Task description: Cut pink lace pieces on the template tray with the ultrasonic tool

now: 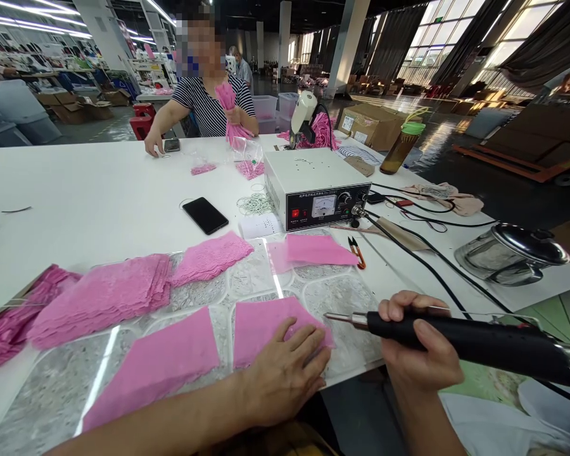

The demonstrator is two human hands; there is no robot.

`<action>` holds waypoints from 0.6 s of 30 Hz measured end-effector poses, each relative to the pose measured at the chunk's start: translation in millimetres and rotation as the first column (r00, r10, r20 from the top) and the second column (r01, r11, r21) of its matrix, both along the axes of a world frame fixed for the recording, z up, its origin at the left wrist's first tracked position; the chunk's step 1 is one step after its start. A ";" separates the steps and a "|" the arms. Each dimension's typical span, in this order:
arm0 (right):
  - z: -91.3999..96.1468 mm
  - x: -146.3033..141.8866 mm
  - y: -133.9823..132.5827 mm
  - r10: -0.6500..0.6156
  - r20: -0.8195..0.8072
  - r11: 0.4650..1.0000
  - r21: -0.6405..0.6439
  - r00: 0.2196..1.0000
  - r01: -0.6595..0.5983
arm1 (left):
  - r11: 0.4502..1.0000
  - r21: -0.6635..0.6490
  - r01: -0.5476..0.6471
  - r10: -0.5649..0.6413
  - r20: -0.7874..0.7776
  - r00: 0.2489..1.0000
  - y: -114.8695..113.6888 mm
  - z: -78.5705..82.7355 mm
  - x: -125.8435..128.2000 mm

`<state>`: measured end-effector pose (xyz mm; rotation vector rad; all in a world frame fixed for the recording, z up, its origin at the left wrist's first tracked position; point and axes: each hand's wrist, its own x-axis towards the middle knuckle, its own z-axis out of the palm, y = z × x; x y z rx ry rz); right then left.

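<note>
My left hand lies flat with fingers spread on a pink fabric square at the near edge of the glass-topped work area. My right hand is closed around a black pen-like tool with a metal tip pointing left, just right of that square. A black cable runs from the tool to a white control box with a dial.
More pink squares, a stack of pink lace pieces and small scissors lie around. A black phone, a steel pot and a bottle stand nearby. A person in stripes sits opposite, holding pink strips.
</note>
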<state>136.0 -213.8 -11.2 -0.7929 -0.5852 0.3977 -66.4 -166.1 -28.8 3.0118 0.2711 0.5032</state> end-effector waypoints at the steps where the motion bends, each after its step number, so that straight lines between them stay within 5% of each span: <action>1: -0.2 3.3 -0.1 -0.041 -0.020 0.999 0.004 0.999 0.041 | 1.000 0.004 0.015 -0.015 -0.003 1.000 2.0 0.4 1.6; 7: -5.4 18.3 -8.3 -0.151 -0.125 0.987 -0.069 0.981 0.143 | 0.990 -0.137 -0.038 0.014 -0.177 0.984 28.7 14.3 28.6; 11: -10.5 20.3 -20.0 -0.134 -0.128 0.983 -0.146 0.983 0.115 | 0.954 -0.299 -0.014 -0.106 -0.384 0.917 44.6 29.0 54.8; 18: -24.2 18.3 -48.1 -0.049 -0.053 0.906 -0.423 0.997 0.022 | 0.855 -0.518 0.017 -0.207 -0.311 0.928 57.6 43.3 56.7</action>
